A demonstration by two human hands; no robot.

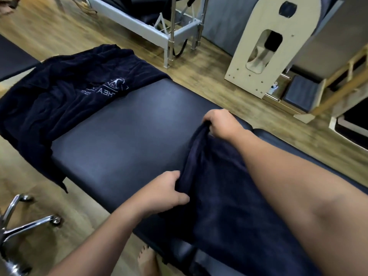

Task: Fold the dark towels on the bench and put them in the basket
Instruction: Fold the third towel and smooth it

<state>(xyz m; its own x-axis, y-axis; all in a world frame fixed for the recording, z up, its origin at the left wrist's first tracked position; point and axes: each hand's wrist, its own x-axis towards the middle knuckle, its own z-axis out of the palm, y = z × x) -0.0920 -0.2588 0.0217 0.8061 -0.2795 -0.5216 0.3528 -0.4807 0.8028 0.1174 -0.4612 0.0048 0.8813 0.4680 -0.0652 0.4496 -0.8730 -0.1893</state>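
The person stands at a long dark bench (123,136) and works on one dark towel (229,196); this towel lies on the near right part of the bench and hangs over its near side; the left hand (167,190) has its fingers curled round the towel's near edge, and the right hand (221,122) grasps the far edge with bent fingers, so both hands hold the same side of the cloth and lift it a little; this looks like the start of a fold, with the edge picked up but not yet laid over; a second dark towel (65,92) with pale letters lies crumpled at the far left end of the bench, with part of it hanging off, and no hand touches it; I cannot see the basket anywhere; next, I think, both hands must carry the held edge across together and keep it straight, so that it lands flat and even; a shiny chair base (18,220) stands on the wood floor (39,24) to the left.
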